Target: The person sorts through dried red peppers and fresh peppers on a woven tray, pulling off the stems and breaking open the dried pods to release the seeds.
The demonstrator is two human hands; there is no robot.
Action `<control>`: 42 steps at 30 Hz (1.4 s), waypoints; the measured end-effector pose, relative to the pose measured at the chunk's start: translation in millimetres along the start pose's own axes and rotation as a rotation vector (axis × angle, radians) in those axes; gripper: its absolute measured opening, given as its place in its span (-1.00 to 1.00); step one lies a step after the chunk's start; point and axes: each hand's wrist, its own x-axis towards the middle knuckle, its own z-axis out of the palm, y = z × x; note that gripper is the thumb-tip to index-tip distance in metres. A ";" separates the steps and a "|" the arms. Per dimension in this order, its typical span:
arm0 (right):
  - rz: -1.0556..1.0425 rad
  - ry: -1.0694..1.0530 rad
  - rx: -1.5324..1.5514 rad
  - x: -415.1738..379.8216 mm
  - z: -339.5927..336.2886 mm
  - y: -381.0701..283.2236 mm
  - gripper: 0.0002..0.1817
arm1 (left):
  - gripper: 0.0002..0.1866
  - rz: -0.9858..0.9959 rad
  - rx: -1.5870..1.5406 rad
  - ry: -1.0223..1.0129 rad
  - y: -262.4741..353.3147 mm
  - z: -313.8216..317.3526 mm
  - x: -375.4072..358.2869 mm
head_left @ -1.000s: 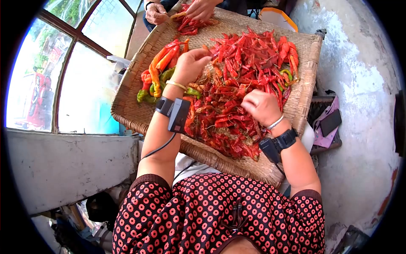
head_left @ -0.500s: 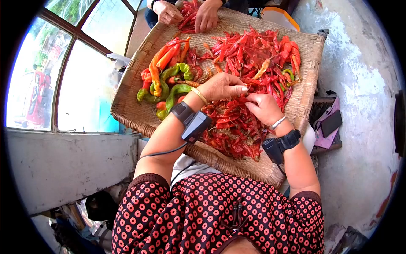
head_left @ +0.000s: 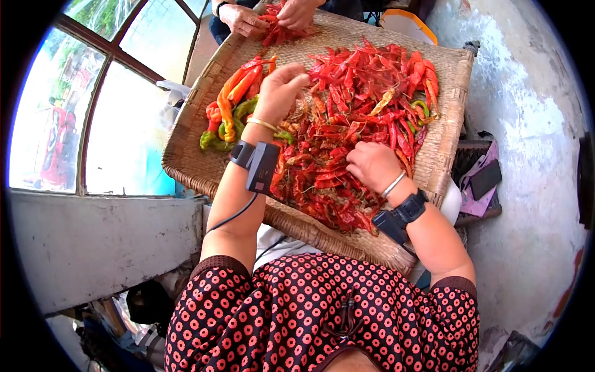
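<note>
A wide woven tray (head_left: 186, 155) holds a big heap of dried red chilies (head_left: 365, 80). On its left side lies a smaller pile of orange and green chilies (head_left: 228, 108). My left hand (head_left: 279, 93) hovers at the edge of that pile, fingertips pinched together; what they hold is hidden. My right hand (head_left: 372, 164) rests knuckles up on the red heap, its fingers curled down into the chilies. Both wrists wear a black strapped device and a bangle.
At the tray's far edge another person's two hands (head_left: 245, 20) handle red chilies. A dark phone (head_left: 484, 180) lies on a pink item to the right of the tray. A window (head_left: 124, 124) and white ledge (head_left: 105, 242) stand left, a rough wall (head_left: 527, 124) right.
My left hand reached right into the red heap, then swung back left over the orange and green pile. My right hand slid slightly toward me and curled into the chilies.
</note>
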 end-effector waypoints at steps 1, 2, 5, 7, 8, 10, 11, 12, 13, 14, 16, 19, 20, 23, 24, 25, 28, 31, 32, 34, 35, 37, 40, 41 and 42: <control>-0.048 0.027 0.001 0.9 3.8 -5.4 -0.84 | -0.61 0.065 0.262 0.212 -5.8 0.3 2.3; -0.050 0.025 0.002 3.0 9.8 -8.0 -0.84 | -0.61 0.063 0.262 0.215 -12.1 -1.0 2.0; -0.047 0.060 -0.116 4.8 26.2 -8.4 -0.85 | -0.54 0.399 0.820 0.097 -29.0 2.1 0.7; -0.040 0.007 -0.115 5.4 23.9 -6.9 -0.92 | -0.71 0.176 0.642 -0.128 -9.6 21.7 -18.9; -0.036 -0.042 -0.115 6.1 21.5 -5.6 -0.94 | -0.76 0.145 0.590 -0.245 -8.5 26.3 -21.7; -0.033 0.043 0.009 8.1 14.4 -1.4 -0.93 | -0.80 0.071 0.522 -0.454 -3.1 32.9 -27.2; -0.028 0.129 0.138 9.3 9.8 1.2 -0.92 | -0.77 0.058 0.523 -0.596 2.5 32.9 -27.6; 0.003 0.154 0.250 10.7 2.0 3.6 -0.90 | -0.75 -0.062 0.496 -0.677 3.0 33.3 -28.3; 0.074 0.156 0.313 11.8 -8.2 0.7 -0.90 | -0.74 -0.017 0.475 -0.736 4.0 34.2 -31.5; 0.149 0.159 0.375 12.0 -14.8 -1.0 -0.90 | -0.72 0.030 0.453 -0.797 4.5 35.6 -34.3; 0.187 0.159 0.435 11.4 -12.7 4.8 -0.90 | -0.73 0.068 0.477 -0.853 -1.3 38.8 -34.4; 0.213 0.154 0.431 11.1 -11.8 6.0 -0.91 | -0.77 0.010 0.607 -0.848 -2.8 43.1 -35.6; 0.209 0.165 0.437 11.1 -12.8 4.2 -0.91 | -0.77 0.010 0.608 -0.847 -3.3 43.4 -35.8; 0.204 0.208 0.475 12.3 -15.7 0.2 -0.91 | -0.78 0.022 0.587 -0.908 -4.3 42.8 -35.7; 0.206 0.242 0.505 12.4 -16.3 -0.7 -0.90 | -0.77 0.049 0.637 -0.904 -2.5 42.5 -35.6; 0.209 0.243 0.506 12.9 -16.2 -1.8 -0.90 | -0.77 0.077 0.687 -0.901 -0.2 42.4 -35.2; 0.261 0.357 0.529 12.4 -15.2 -1.6 -0.89 | -0.80 0.050 0.691 -0.809 19.3 26.1 -28.0; 0.014 0.033 0.301 6.4 -1.1 4.4 -0.85 | -0.80 -0.137 0.292 -0.253 22.5 8.9 -12.4; -0.044 -0.035 0.242 3.4 8.1 1.4 -0.85 | -0.72 -0.008 0.128 -0.040 12.1 5.9 -5.3; -0.091 -0.157 0.100 1.3 12.5 -10.4 -0.86 | -0.64 0.167 0.431 0.176 -4.3 -3.8 4.7; -0.083 -0.226 0.006 2.5 11.8 -15.5 -0.87 | -0.64 0.136 0.426 0.110 -11.5 -4.6 4.2; -0.054 -0.239 -0.055 2.2 20.2 -13.8 -0.89 | -0.64 0.030 0.410 -0.078 -8.8 8.3 -6.1; -0.024 -0.274 -0.106 2.3 20.5 -12.3 -0.91 | -0.72 0.069 0.661 -0.434 -9.1 25.1 -17.8; -0.024 -0.293 -0.092 3.0 18.5 -11.8 -0.91 | -0.72 0.070 0.659 -0.431 -10.9 28.3 -19.9; -0.026 -0.295 -0.093 3.9 14.9 -11.4 -0.91 | -0.73 0.059 0.577 -0.464 -10.0 31.2 -23.0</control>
